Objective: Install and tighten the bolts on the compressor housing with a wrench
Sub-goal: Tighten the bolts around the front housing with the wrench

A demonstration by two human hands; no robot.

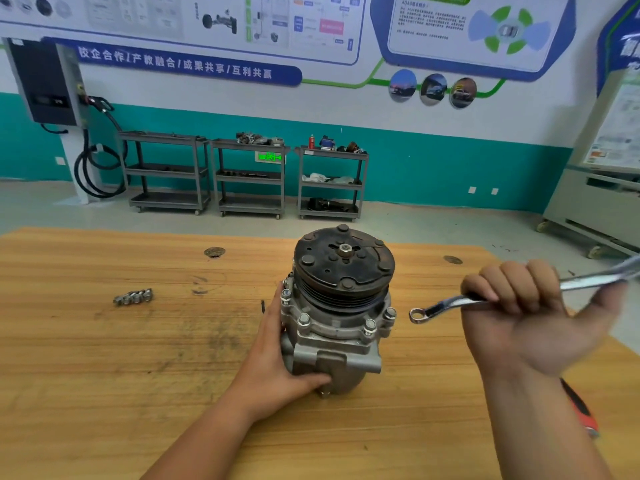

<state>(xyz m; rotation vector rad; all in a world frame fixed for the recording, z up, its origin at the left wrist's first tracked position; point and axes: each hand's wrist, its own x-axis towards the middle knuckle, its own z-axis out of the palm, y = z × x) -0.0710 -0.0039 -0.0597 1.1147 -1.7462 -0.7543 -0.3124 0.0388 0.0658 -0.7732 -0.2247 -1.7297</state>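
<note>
Four bolts (pixel 303 320), we count, stand in one compressor (pixel 341 306), upright mid-bench (pixel 104 375), pulley face up. Our left grip (pixel 277 362) wraps its side. Our right grip (pixel 519 306) clenches one wrench (pixel 446 303), lying left to right, ring end just short of the compressor.

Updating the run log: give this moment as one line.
left hand grips compressor | right hand holds wrench, clear of housing bolts | spare bolts on table

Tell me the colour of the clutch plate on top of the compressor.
Dull black clutch plate, with a silvery centre nut; seen best in the head view.
</note>
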